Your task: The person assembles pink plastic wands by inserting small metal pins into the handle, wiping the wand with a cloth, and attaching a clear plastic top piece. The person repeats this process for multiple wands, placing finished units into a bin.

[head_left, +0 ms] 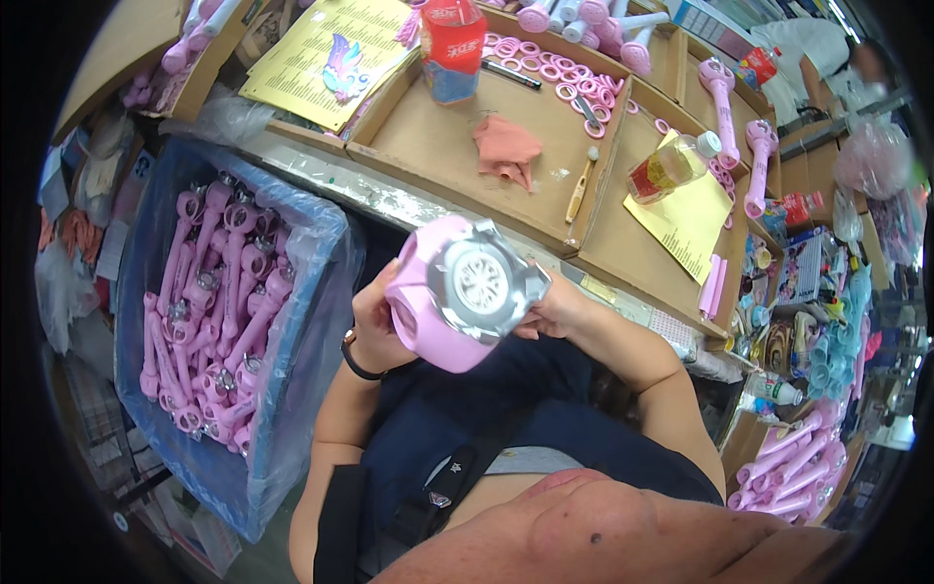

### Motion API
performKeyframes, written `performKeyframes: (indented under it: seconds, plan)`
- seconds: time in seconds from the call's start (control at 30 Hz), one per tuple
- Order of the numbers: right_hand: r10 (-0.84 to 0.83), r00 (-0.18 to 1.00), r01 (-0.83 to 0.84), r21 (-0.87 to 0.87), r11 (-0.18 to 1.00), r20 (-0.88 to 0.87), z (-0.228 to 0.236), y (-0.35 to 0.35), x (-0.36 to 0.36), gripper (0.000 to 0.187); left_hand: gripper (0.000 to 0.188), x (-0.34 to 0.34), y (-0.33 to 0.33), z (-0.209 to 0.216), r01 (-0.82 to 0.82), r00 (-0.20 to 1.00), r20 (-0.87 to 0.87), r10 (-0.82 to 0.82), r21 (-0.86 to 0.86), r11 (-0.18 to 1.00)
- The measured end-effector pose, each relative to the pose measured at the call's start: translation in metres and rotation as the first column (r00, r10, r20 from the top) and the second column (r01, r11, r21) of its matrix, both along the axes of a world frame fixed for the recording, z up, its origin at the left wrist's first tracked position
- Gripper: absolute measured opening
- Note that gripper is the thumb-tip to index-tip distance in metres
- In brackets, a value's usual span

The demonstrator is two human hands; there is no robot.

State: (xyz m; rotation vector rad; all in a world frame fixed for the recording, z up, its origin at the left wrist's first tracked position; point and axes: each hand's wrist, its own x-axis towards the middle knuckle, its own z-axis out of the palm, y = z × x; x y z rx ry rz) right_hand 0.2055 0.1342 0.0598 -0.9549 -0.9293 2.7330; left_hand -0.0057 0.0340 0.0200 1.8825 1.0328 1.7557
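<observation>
A pink plastic toy wand (443, 326) is raised close to the camera, its silver gear-shaped round head (480, 280) facing up at me. A white spoked pattern fills the middle of that head. My left hand (375, 316) is closed round the pink side of the wand. At the silver head's right edge, my right hand (556, 306) grips with bent fingers, their tips partly hidden behind it. The lower part of the wand is hidden. Beyond my hands, a crumpled orange-pink cloth (507, 151) lies in a cardboard tray (418, 127) on the bench.
A blue plastic-lined bin (282, 389) full of pink wands stands at my left. The tray area holds pink rings (559, 68), a red-labelled bottle (453, 54), a brush (582, 185) and a pen (511, 73). To the right are a drink bottle (671, 167) and yellow paper (686, 229). Another person (803, 54) is at far right.
</observation>
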Motion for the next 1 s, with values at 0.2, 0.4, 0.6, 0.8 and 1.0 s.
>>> performKeyframes:
  seconds: [0.2,0.4,0.6,0.8,1.0]
  plan:
    - [0.002,1.0,-0.012,0.37,0.929,0.026,-0.025,-0.018,0.009,0.015,0.082,-0.004,0.016,0.005,0.055,0.997,0.066,-0.04,-0.239,0.969]
    - [-0.187,0.959,0.234,0.966,0.106,-0.212,-0.047,-0.056,-0.027,0.053,0.075,0.005,0.049,0.024,0.306,0.438,0.899,-0.015,-0.133,0.943]
    - [-0.321,0.927,0.189,0.981,-0.045,-0.193,-0.059,-0.067,-0.041,0.048,0.047,0.02,0.05,0.024,0.377,0.64,0.768,0.022,-0.339,0.862]
    - [-0.324,0.932,0.154,0.986,-0.058,-0.165,-0.066,-0.073,-0.04,0.05,0.035,0.025,0.048,0.015,0.404,0.463,0.884,0.058,-0.269,0.874]
    - [-0.338,0.924,0.168,0.984,-0.057,-0.177,-0.076,-0.076,-0.041,0.05,0.038,0.027,0.047,0.012,0.387,0.471,0.878,0.091,-0.298,0.873]
